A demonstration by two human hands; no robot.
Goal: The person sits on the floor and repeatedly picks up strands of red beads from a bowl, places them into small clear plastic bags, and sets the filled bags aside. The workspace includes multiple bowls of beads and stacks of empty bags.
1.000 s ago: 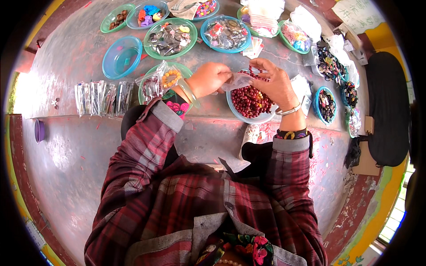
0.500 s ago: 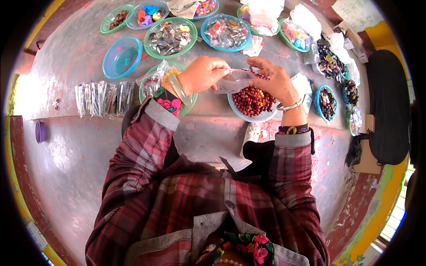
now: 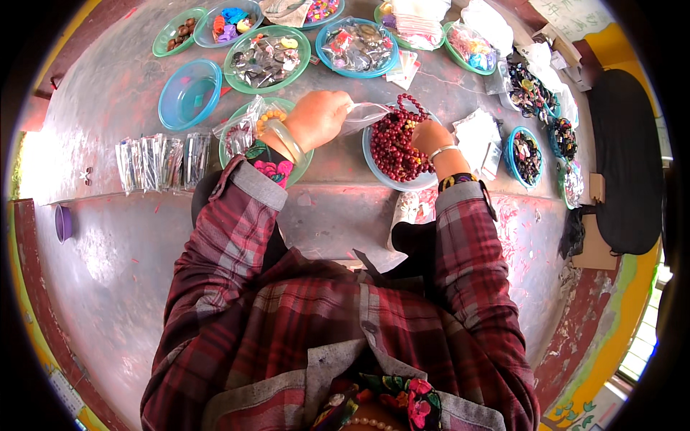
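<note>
My left hand (image 3: 321, 117) is closed in a pinch on a clear plastic bag (image 3: 364, 117), which stretches from its fingers toward the far left rim of a pale blue bowl (image 3: 388, 177). A heap of dark red bead strings (image 3: 392, 149) fills this bowl, with a few yellowish beads among them. One loop of red beads (image 3: 412, 105) stands up at the bowl's far side, close to the bag's end. On the bowl's right side my right hand (image 3: 430, 136) is lowered against the beads. Its fingers are hidden beneath it, so what they grip cannot be seen.
Left of the bead bowl, a green bowl (image 3: 293, 176) holds bagged bracelets. Packets of slim items (image 3: 162, 164) lie further left, near an unfilled blue bowl (image 3: 171, 118). Several filled bowls line the far side. A blue basket (image 3: 513, 167) and white papers (image 3: 478, 144) are at right.
My right hand has left the bag and dropped toward the right side of the bead bowl. The left hand still pinches the bag. The view has shifted slightly.
</note>
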